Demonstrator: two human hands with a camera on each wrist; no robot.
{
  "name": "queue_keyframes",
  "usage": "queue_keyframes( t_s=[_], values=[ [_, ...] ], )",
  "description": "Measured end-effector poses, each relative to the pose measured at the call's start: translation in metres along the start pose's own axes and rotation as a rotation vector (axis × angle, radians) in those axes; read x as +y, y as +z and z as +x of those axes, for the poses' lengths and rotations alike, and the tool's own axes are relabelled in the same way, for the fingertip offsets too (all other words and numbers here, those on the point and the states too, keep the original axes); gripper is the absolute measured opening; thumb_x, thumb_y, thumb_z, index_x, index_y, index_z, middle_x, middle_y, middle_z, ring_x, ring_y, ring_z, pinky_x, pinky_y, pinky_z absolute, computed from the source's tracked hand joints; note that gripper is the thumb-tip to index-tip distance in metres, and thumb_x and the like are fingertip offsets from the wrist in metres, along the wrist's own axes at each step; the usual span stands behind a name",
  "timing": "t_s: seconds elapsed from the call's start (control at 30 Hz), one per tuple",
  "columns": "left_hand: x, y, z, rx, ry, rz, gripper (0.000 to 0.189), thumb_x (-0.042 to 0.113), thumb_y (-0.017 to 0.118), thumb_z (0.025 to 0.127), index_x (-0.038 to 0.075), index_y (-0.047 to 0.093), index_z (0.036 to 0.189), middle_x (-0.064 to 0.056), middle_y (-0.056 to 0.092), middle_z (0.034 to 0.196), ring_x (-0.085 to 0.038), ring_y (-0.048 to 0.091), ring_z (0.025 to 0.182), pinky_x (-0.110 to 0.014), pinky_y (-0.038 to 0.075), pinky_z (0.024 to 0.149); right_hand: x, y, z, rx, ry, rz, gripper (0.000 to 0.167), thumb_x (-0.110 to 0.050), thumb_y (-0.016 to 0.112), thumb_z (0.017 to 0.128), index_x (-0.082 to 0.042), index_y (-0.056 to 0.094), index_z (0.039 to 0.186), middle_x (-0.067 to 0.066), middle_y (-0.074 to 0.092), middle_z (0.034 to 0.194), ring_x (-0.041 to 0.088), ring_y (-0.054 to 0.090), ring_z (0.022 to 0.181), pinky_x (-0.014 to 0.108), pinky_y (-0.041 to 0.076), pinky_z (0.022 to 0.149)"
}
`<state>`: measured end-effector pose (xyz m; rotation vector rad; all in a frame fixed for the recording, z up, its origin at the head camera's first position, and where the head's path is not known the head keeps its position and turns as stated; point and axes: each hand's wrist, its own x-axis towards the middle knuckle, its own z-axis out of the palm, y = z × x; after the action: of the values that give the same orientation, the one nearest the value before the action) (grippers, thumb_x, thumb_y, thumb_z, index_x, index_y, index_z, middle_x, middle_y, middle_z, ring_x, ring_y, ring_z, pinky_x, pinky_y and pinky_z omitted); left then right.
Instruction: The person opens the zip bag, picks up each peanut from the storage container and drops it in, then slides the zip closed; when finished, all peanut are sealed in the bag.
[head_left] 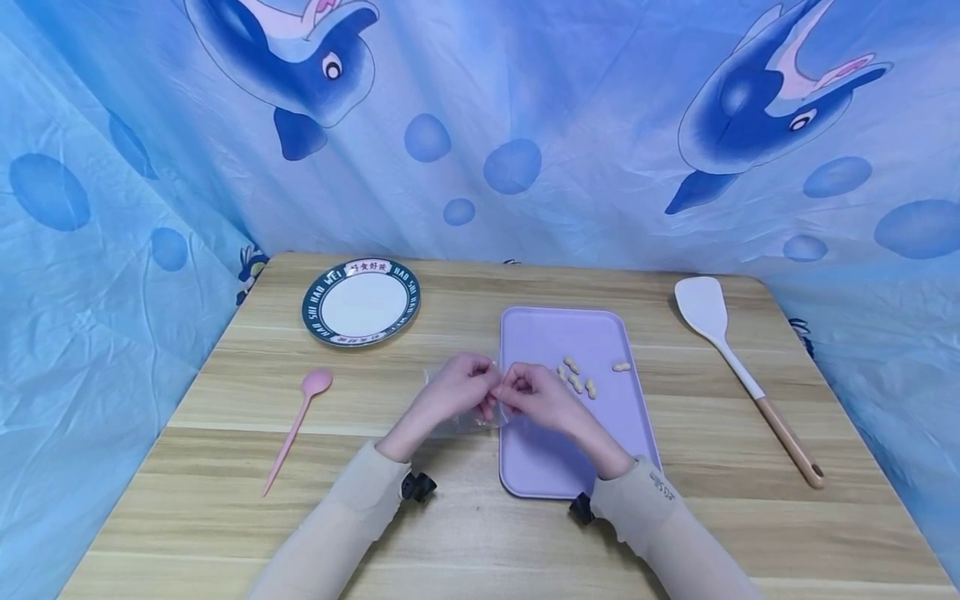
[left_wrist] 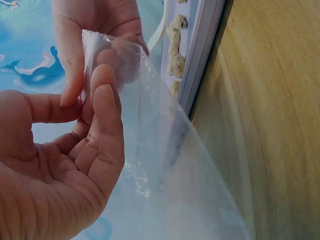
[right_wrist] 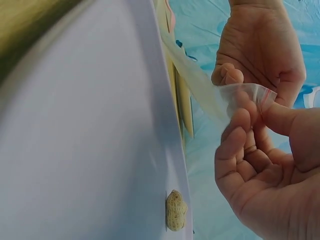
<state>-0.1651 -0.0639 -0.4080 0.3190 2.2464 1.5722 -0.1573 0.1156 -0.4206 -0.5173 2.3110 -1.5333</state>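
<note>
A clear zip-lock bag [left_wrist: 145, 150] hangs between my two hands, its zip edge at the top. My left hand [head_left: 465, 387] pinches that edge between thumb and fingers. Close beside it, my right hand [head_left: 536, 395] pinches the same edge near a corner, and a red zip line shows there in the right wrist view. Through the clear plastic some fingertips [right_wrist: 242, 115] show. Below and right of the hands lies a purple tray [head_left: 547, 467] holding several peanuts [head_left: 575, 382]; one peanut [head_left: 622, 367] sits apart near the tray's right rim.
On the wooden table [head_left: 450, 542] a plate with a dark green rim [head_left: 362, 302] stands at the back left. Nearer on the left lies a pink spoon [head_left: 300, 417]. A white spatula with a wooden handle [head_left: 738, 367] lies at the right. A blue patterned curtain [head_left: 480, 100] closes off the back.
</note>
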Motion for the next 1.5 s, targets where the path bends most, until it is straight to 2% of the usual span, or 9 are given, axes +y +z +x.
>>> queue_keyframes(
  t_s=[0.23,0.47,0.63,0.87,0.97,1.1,1.3,1.4,1.5],
  values=[
    [0.001,-0.001,-0.001,-0.012,0.002,0.038,0.024,0.009,0.050,0.098,-0.001,0.065,0.083,-0.010,0.064,0.069,-0.019,0.064,0.054,-0.037,0.058,0.057,0.002,0.000,0.001,-0.043,0.012,0.023,0.017,-0.012,0.058,0.101,0.000,0.059,0.089,0.003,0.060,0.068,0.014,0.057,0.063,0.030,0.049,0.061],
    [0.003,-0.002,0.000,-0.011,-0.011,0.067,0.024,0.008,0.050,0.100,-0.002,0.066,0.085,-0.010,0.064,0.069,-0.019,0.064,0.056,-0.041,0.059,0.062,0.000,-0.002,0.000,-0.032,0.042,0.010,0.019,-0.014,0.055,0.102,-0.002,0.058,0.088,0.003,0.063,0.072,0.015,0.060,0.065,0.030,0.050,0.062],
    [0.001,-0.001,0.001,-0.014,0.025,0.104,0.020,0.004,0.051,0.100,-0.002,0.066,0.088,-0.009,0.064,0.069,-0.019,0.065,0.058,-0.042,0.059,0.063,0.000,-0.002,0.000,-0.033,0.053,0.035,0.016,-0.011,0.055,0.101,0.001,0.057,0.089,0.005,0.064,0.072,0.015,0.061,0.064,0.037,0.054,0.065],
    [0.000,0.000,-0.001,-0.043,0.022,0.141,0.019,0.007,0.050,0.101,-0.001,0.064,0.090,-0.007,0.065,0.072,-0.020,0.067,0.064,-0.038,0.059,0.066,0.000,-0.002,0.001,-0.041,0.073,0.064,0.014,-0.007,0.052,0.099,0.000,0.054,0.087,0.007,0.064,0.071,0.015,0.061,0.063,0.033,0.054,0.063],
    [0.001,0.001,-0.003,-0.054,0.029,0.198,0.019,0.008,0.050,0.101,0.001,0.063,0.089,-0.006,0.065,0.072,-0.019,0.065,0.063,-0.035,0.058,0.066,0.000,-0.001,0.000,-0.045,0.066,0.032,0.016,-0.007,0.049,0.099,-0.002,0.053,0.085,0.005,0.063,0.068,0.015,0.060,0.062,0.030,0.051,0.061],
    [0.003,0.000,-0.005,-0.041,0.058,0.316,0.020,0.009,0.052,0.099,0.006,0.061,0.081,-0.003,0.061,0.068,-0.015,0.057,0.058,-0.031,0.051,0.057,0.000,0.000,-0.001,-0.057,0.063,-0.030,0.018,-0.007,0.047,0.099,-0.004,0.052,0.082,0.003,0.060,0.064,0.015,0.057,0.059,0.027,0.047,0.057],
    [0.005,-0.003,-0.007,0.006,0.097,0.443,0.029,0.010,0.062,0.090,0.014,0.048,0.065,0.004,0.048,0.058,-0.010,0.046,0.052,-0.025,0.040,0.050,0.001,-0.002,-0.001,0.031,0.073,-0.210,0.019,-0.011,0.051,0.095,-0.009,0.052,0.076,-0.002,0.058,0.064,0.012,0.049,0.055,0.025,0.040,0.051],
    [0.007,-0.006,-0.008,0.008,0.081,0.476,0.034,0.011,0.062,0.089,0.015,0.046,0.060,0.005,0.045,0.053,-0.010,0.044,0.049,-0.024,0.037,0.048,-0.001,-0.003,-0.002,0.051,0.075,-0.242,0.018,-0.010,0.055,0.092,-0.009,0.054,0.074,-0.002,0.059,0.063,0.012,0.050,0.054,0.025,0.040,0.049],
    [0.009,-0.010,-0.009,-0.009,0.026,0.485,0.037,0.013,0.064,0.089,0.014,0.046,0.056,0.005,0.046,0.049,-0.010,0.043,0.045,-0.024,0.036,0.046,-0.002,-0.003,-0.003,0.054,0.072,-0.272,0.017,-0.009,0.057,0.090,-0.010,0.056,0.073,-0.004,0.061,0.061,0.012,0.051,0.053,0.025,0.040,0.049]
  ],
)
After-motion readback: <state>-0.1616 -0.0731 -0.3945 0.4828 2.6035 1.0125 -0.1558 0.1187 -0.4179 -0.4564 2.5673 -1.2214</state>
